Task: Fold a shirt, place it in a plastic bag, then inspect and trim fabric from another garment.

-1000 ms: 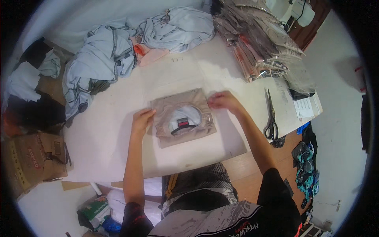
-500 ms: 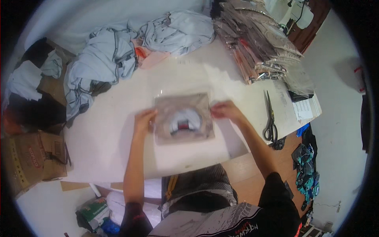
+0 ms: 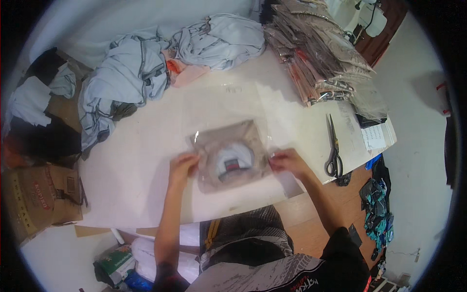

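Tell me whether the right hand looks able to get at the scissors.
Likely yes: the scissors lie uncovered on the table to the right of the right hand, with nothing seen blocking the way, though it seems to hold the bagged beige garment.

Garment workshop: large scissors (image 3: 333, 152), bagged-clothes stack (image 3: 323, 51), cloth heaps (image 3: 127, 65), worktable (image 3: 129, 168).

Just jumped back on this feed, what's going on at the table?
A person is handling a folded beige garment in clear plastic over the table. The left hand and right hand hold it at opposite sides, its neck opening facing up. To the right lie scissors, untouched; wrapped garments are stacked beyond them, and pale cloth is heaped at the far left.
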Action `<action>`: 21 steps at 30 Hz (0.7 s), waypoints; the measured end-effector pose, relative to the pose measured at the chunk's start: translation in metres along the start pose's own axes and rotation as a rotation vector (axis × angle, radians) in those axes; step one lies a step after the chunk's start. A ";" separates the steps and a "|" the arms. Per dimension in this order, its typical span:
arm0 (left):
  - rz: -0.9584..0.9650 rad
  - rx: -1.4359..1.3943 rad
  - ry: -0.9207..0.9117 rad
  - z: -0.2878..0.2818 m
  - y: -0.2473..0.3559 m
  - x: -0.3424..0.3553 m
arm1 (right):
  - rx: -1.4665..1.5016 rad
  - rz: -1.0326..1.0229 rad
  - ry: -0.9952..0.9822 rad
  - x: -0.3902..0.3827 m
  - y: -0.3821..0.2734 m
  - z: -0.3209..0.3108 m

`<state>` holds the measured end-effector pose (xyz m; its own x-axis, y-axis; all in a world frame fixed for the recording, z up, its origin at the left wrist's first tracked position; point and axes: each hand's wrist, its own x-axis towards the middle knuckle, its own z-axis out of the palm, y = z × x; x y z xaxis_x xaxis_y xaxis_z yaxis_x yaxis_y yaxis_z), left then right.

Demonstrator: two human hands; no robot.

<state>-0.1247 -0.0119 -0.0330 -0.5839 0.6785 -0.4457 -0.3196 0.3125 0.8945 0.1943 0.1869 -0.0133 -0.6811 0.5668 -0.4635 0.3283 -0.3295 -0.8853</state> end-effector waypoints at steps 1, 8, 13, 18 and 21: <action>0.062 0.001 -0.045 -0.002 0.009 0.027 | 0.009 -0.028 0.032 0.015 -0.005 0.000; -0.037 -0.033 0.005 0.000 -0.003 -0.029 | -0.112 -0.003 0.006 -0.024 0.014 -0.005; -0.068 -0.122 -0.028 0.003 -0.012 -0.056 | 0.026 0.098 0.001 -0.049 0.004 0.015; -0.055 -0.082 -0.101 0.017 0.012 -0.007 | 0.227 0.022 0.013 -0.004 0.002 0.015; 0.073 -0.240 -0.085 0.019 0.016 0.060 | 0.267 -0.218 0.085 0.052 0.004 0.017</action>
<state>-0.1507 0.0467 -0.0449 -0.5507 0.7500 -0.3664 -0.4523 0.1008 0.8861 0.1493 0.2027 -0.0399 -0.6559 0.7024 -0.2764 -0.0091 -0.3735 -0.9276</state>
